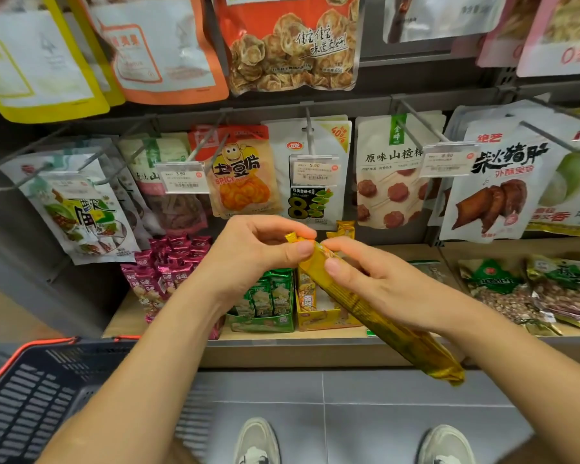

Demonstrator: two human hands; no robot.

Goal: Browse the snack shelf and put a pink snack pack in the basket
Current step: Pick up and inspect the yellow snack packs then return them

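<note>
While pinching top end of yellow pack (399, 333) with left hand (258, 252) and wrapping right hand (382, 286) round its middle | not touching pink snack packs (171, 259) piled on shelf (315, 354) | probably light, crinkly, slippery | take by middle, not sealed end

Hanging bags (84, 209) and price tags (181, 177) crowd low over the pink snack packs (168, 262), leaving them reachable from the front, while the yellow pack (375, 316), pinched by the left hand (258, 252) and right hand (382, 283), screens the green box (265, 306), and the basket (24, 406) lies open-topped at lower left.
</note>
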